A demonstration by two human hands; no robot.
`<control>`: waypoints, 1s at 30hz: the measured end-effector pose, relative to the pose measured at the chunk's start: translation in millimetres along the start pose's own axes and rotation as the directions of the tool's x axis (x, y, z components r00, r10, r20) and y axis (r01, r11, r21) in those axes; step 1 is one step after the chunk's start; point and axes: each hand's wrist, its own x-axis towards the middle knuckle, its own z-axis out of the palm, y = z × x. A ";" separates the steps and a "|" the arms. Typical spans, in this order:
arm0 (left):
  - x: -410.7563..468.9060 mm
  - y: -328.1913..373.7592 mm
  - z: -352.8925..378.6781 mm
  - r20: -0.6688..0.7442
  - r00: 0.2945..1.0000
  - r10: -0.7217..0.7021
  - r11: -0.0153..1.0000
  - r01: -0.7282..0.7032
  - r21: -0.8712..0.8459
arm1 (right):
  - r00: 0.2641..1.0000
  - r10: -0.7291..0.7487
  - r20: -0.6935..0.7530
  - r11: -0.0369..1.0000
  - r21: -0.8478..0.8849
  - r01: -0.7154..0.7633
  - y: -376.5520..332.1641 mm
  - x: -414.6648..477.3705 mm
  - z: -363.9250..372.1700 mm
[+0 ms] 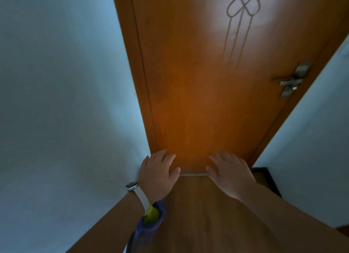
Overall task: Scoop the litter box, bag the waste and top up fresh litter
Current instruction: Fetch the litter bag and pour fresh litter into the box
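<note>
Head view: the person stands facing a closed orange-brown wooden door (198,82), its metal lever handle (291,81) off to the right. Both arms reach forward and low. The left hand (160,174) and the right hand (229,174) are held palm-down with fingers straight and spread apart, gripping nothing. Whether they touch the door cannot be told. A smartwatch (132,186) on a white strap sits on the left wrist.

Just below the left forearm is a bluish translucent plastic bag (151,222) with something yellow-green inside. How it is carried is hidden by the arm, and its contents are too blurred to name. No litter box, scoop or fresh litter is in view, only pale walls (56,101) and wood-pattern floor (204,215).

Nothing here shows scooping or topping-up done. At most the bag suggests supplies or bagged waste in hand, and the door probably has to be opened first.
</note>
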 end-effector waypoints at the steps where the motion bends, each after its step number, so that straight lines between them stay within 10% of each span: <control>1: 2.9 17.5 1.3 0.009 1.000 0.026 1.000 -0.026 0.013 | 0.999 0.026 -0.020 1.000 0.010 -0.026 15.6 -11.3 -5.7; 15: -9.2 381.0 65.9 0.100 0.854 0.511 0.856 -0.516 0.040 | 0.852 0.507 -0.131 0.859 0.159 -0.486 303.0 -283.9 -36.4; 30: -57.3 647.2 112.6 0.130 0.522 0.843 0.534 -0.840 -0.096 | 0.596 0.783 -0.176 0.618 0.322 -0.717 450.0 -481.4 -20.0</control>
